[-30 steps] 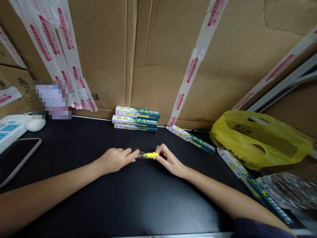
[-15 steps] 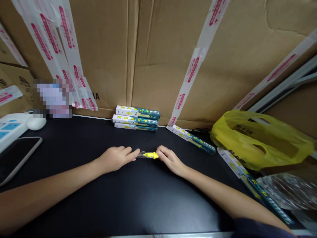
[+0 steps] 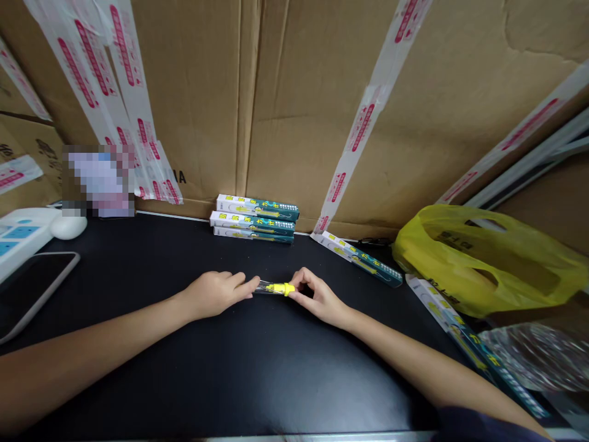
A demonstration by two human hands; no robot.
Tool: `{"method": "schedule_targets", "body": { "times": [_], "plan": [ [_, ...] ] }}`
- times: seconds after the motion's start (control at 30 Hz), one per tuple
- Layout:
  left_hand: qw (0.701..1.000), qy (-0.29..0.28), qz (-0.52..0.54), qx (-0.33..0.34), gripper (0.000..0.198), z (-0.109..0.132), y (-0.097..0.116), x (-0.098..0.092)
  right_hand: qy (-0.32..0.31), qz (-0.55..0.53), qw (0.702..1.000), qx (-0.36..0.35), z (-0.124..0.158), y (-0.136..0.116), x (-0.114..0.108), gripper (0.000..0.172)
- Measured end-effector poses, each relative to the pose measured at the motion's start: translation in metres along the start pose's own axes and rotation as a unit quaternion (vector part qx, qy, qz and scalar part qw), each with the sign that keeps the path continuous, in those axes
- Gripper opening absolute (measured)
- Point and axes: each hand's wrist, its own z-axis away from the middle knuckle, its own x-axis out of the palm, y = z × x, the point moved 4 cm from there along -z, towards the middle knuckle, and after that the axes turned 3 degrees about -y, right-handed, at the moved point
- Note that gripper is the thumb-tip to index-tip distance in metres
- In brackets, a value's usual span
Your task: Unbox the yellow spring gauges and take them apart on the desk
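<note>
My left hand (image 3: 216, 296) is closed round the left part of a clear tubular spring scale (image 3: 264, 286), which lies level just above the black table. Its bright yellow end (image 3: 284, 288) points right, partly inside the tube. At that yellow end, the thumb and forefinger of my right hand (image 3: 319, 299) pinch the tip, with a gap showing inside the curl of the fingers. The tube's left end is hidden within my left hand.
Stacked spring scale boxes (image 3: 253, 220) stand at the back, against a taped cardboard wall (image 3: 304, 123). Another box (image 3: 359, 258) lies right of them, and one more (image 3: 473, 344) beside a yellow plastic bag (image 3: 488, 270) and clear wrap (image 3: 538, 356). A phone (image 3: 32, 291) and power strip (image 3: 27, 230) lie left.
My right hand has shifted its grip on the yellow end: the fingers have arched up and the thumb has moved slightly left and down. My left hand has stayed put.
</note>
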Motion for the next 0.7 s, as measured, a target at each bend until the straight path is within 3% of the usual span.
{"method": "schedule_targets", "body": {
  "times": [0.27,0.4,0.7],
  "plan": [
    [1.000,0.006,0.005,-0.006,0.029,0.0010,-0.0012,0.0010,0.039,0.059,0.997,0.009,-0.0016,-0.0053,-0.0045,0.030],
    [1.000,0.009,0.005,-0.006,0.029,0.0003,-0.0006,0.0007,-0.003,0.147,0.989,-0.002,-0.0041,-0.0065,-0.0025,0.042],
    [1.000,0.004,0.011,-0.009,0.029,-0.0003,-0.0013,0.0010,0.016,0.055,0.998,-0.018,-0.0005,-0.0047,-0.0020,0.024]
  ]
}}
